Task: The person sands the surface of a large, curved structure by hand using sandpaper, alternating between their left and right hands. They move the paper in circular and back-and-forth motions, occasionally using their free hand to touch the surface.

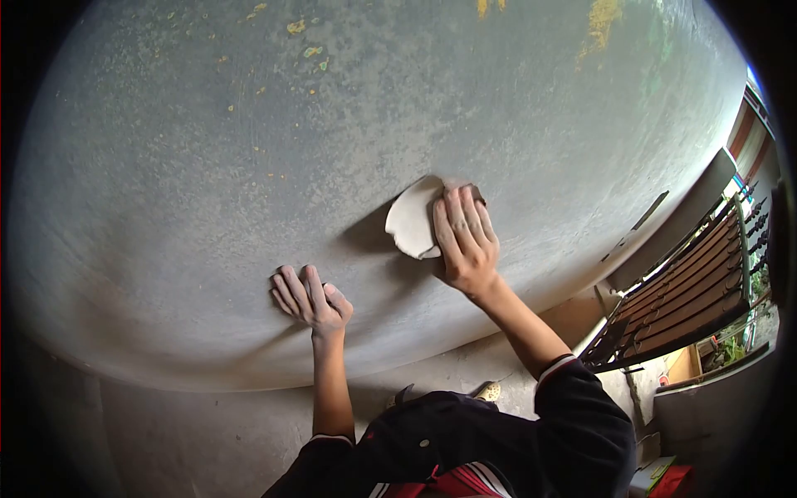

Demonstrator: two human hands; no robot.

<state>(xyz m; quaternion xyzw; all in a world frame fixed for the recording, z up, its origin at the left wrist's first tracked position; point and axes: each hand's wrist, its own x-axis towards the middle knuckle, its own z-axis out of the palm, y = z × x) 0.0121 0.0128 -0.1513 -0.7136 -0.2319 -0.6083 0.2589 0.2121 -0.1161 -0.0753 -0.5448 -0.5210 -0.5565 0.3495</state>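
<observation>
A large grey wall [207, 166], mottled with pale patches and yellow flecks, fills most of the head view. My right hand [469, 236] presses a torn, off-white piece of sandpaper [409, 220] against it, fingers pointing up over the paper's right part. A brownish edge of the sheet shows past my fingertips, and its left side lifts away, casting a shadow. Lower and to the left, my left hand [314, 299] rests on the same wall with its fingers apart and nothing visible in it. Both hands look dusty.
At the right stands a metal gate [685, 290] with slats and curled bars, green plants [732, 351] behind it. Concrete floor [249, 423] runs along the wall's base, under my feet. A red item [667, 480] lies at the lower right.
</observation>
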